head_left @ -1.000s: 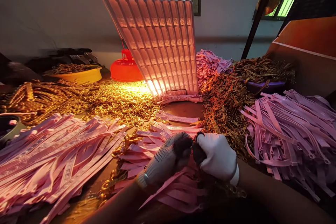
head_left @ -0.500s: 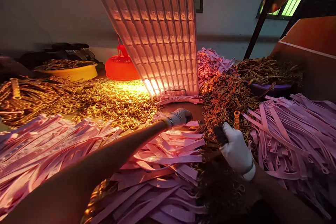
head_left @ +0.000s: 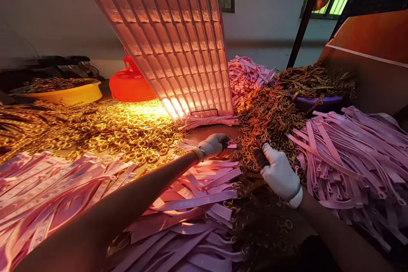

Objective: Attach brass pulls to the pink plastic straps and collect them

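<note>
My left hand [head_left: 213, 145], in a knitted glove with dark fingertips, is closed at the middle of the work surface. A short pink strap end [head_left: 232, 146] shows at its fingertips. My right hand [head_left: 280, 174], in a white glove with dark fingertips, has its fingers curled together at the near edge of a pile of gold metal clasps [head_left: 269, 112]; what they pinch is hidden. Below my left hand, loose pink straps [head_left: 197, 199] lie heaped. Just beyond it, a small bundle of pink straps [head_left: 210, 121] lies at the foot of a ribbed clear plastic tray [head_left: 178, 46] standing tilted.
Gold rings [head_left: 127, 131] cover the left side, lit by a red lamp [head_left: 132, 85]. More pink straps lie left [head_left: 47, 195] and right [head_left: 347, 165]. Behind are a yellow basin [head_left: 66, 94] and a purple basin [head_left: 318, 103], both heaped with metal pieces.
The view has shifted to the right. Both hands stay over nearly the same spots. A gold clasp seen beside my right hand earlier no longer shows there.
</note>
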### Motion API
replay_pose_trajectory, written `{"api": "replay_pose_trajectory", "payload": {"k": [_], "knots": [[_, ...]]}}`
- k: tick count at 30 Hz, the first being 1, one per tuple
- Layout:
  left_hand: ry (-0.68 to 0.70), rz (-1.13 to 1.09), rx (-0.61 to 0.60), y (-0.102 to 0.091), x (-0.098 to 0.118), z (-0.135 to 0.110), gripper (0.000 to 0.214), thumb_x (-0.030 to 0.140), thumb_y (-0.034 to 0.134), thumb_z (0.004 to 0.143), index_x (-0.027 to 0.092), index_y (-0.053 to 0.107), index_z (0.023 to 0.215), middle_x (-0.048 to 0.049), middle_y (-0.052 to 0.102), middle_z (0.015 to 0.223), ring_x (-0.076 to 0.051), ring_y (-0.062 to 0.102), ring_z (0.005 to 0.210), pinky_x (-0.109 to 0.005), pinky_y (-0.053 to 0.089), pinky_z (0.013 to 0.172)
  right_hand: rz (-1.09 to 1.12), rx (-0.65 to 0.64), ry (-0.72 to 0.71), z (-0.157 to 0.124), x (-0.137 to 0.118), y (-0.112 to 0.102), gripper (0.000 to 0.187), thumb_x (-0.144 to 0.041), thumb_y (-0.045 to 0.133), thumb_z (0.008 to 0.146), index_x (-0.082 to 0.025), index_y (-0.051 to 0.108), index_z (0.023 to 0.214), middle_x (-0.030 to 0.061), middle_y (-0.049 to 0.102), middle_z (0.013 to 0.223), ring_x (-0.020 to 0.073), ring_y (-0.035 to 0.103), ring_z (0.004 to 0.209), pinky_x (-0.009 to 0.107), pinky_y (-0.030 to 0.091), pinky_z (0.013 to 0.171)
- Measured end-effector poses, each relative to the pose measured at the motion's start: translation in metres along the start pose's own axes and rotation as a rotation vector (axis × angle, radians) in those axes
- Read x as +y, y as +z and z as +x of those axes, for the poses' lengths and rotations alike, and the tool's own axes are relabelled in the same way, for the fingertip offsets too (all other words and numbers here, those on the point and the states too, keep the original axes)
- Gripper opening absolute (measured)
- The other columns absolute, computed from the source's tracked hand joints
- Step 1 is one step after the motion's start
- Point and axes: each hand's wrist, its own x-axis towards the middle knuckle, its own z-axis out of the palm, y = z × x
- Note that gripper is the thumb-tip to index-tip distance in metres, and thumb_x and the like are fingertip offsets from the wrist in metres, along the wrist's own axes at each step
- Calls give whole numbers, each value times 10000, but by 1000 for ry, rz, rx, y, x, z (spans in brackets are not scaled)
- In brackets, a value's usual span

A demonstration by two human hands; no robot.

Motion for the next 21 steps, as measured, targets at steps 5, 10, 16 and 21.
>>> {"api": "replay_pose_trajectory", "payload": {"k": [5,10,16,21], "knots": [[-50,-284,33,-13,6,-41,285,318,654,888,132,630,1102,52,460,591,-60,403,412,-189,309,418,78,-77,-139,-2,-1,16,336,-96,492,844,-187,671,1113,109,723,1059,258,674,993,342,520,935],[-84,-498,5,-11,12,-58,514,331,706,889,130,575,1343,54,483,556,-54,407,404,-162,271,394,21,-183,-101,-4,-5,19,387,-21,526,741,-195,677,1052,83,730,962,252,671,906,311,507,847],[-133,-751,-35,-23,22,-47,382,354,612,967,138,619,1282,12,559,649,-23,330,378,-144,193,343,28,-175,-77,-2,2,18,361,-23,518,777,-197,674,1053,78,725,952,231,668,858,281,476,780],[-162,-894,-74,-37,29,-49,314,206,632,929,138,670,1233,-8,596,685,-12,306,384,-132,166,333,22,-203,-77,0,4,20,320,-21,516,774,-200,664,995,68,716,925,226,663,859,271,465,774]]}}
